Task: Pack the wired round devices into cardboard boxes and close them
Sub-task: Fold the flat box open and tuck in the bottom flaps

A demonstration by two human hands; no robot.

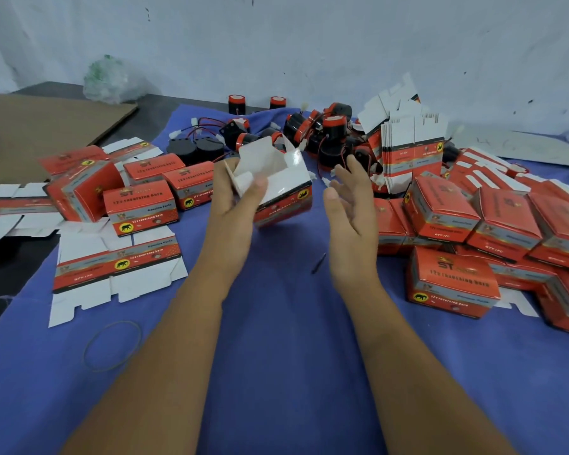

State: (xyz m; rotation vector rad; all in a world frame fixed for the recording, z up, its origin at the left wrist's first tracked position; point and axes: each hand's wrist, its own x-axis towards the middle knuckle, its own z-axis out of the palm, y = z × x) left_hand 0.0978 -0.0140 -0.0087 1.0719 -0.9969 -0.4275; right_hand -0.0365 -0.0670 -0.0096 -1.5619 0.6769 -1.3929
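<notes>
A pale bluish-white wall (309,37), scuffed with small dark marks, fills the top of the frame under soft, even light. Below it a dark table (151,105) shows at the upper left, mostly covered by a blue cloth (276,323). A brown cardboard sheet (40,133) lies at far left.

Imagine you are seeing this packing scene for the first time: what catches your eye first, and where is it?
At centre, the left hand holds an open box, flaps up, over the blue cloth; the right hand is open beside it. Closed red boxes pile up at right, and wired round devices lie heaped behind.
</notes>
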